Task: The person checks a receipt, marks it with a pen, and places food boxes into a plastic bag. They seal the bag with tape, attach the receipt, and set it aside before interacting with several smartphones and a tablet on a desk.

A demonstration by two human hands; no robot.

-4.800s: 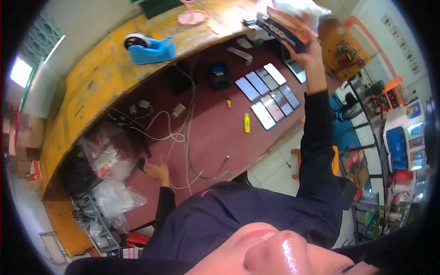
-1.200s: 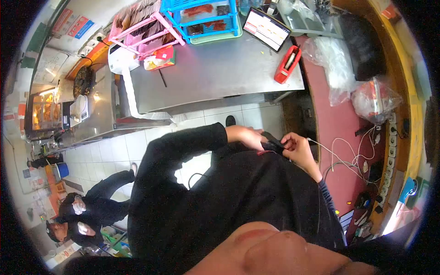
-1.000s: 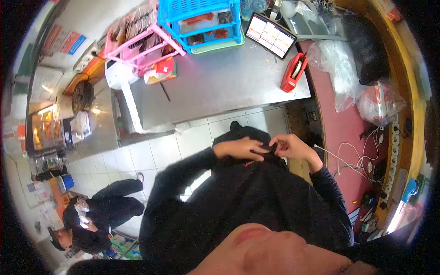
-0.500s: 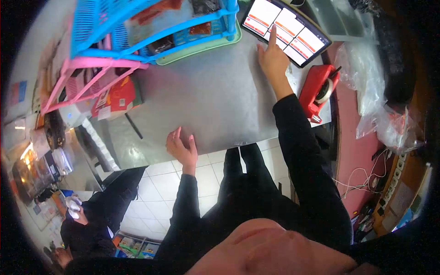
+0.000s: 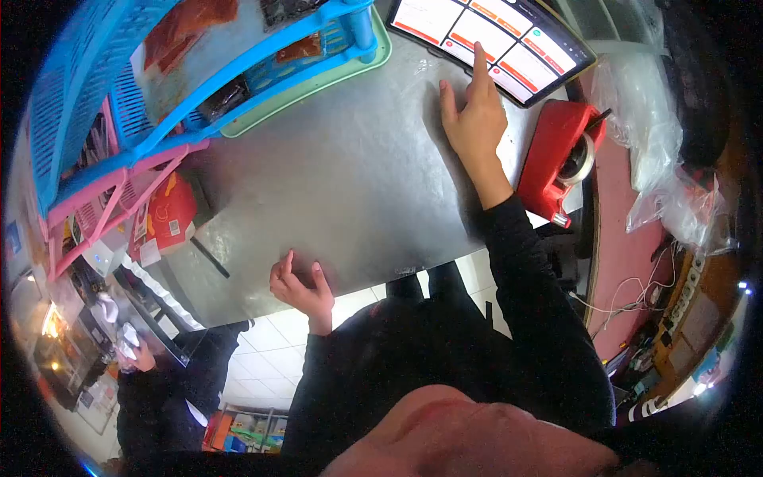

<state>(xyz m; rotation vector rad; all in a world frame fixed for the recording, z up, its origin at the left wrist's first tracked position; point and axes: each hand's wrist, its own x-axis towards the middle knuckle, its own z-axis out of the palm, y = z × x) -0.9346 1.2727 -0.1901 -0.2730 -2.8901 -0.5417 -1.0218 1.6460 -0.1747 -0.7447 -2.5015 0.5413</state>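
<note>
At the back right of the metal table [image 5: 350, 175], a tablet [image 5: 457, 22] shows a lit page of white panels with orange-red bars. My right hand [image 5: 477, 127] reaches over its near edge, index finger stretched out with the tip over the screen. The thumb stands apart, and nothing is held. Just right of that wrist is a red tape dispenser [image 5: 544, 159] with a roll of tape in it. My left hand [image 5: 304, 294] rests at the table's front edge, empty, its thumb apart from loosely bent fingers.
Stacked blue [image 5: 262, 75] and pink baskets [image 5: 119, 191] stand at the left, with a green tray [image 5: 306, 99] under the blue one. Nearby lie a red packet [image 5: 171, 211] and a thin black stick [image 5: 211, 260]. Another person's hand [image 5: 143, 358] holds something white at lower left.
The view has shifted, with the baskets further left in it. My right index finger is still over the tablet, now nearer its lower edge. My left hand stays at the table's edge.
</note>
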